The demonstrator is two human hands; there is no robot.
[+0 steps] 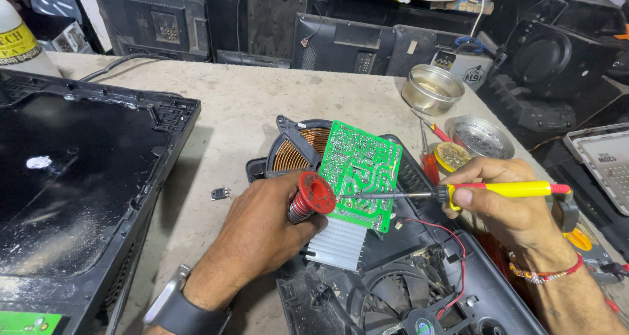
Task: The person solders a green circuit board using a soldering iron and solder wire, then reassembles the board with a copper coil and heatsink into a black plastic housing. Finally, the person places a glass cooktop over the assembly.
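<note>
A big black cooker shell [419, 289] lies open on the tabletop [249, 105], and the green board [359, 171] stands tilted over it, just beside the copper coil [303, 148]. The left hand [265, 227] is closed tight around a red wire spool [310, 196] touching the board, and the right hand [501, 197] grips a yellow soldering iron [458, 192] with its tip on the board. I think the hot tip could slip and burn the left hand, because that hand is so near.

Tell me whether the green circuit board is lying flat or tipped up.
Tipped up. The green circuit board stands on edge with its solder side up, the left hand propping it over the black casing.
</note>
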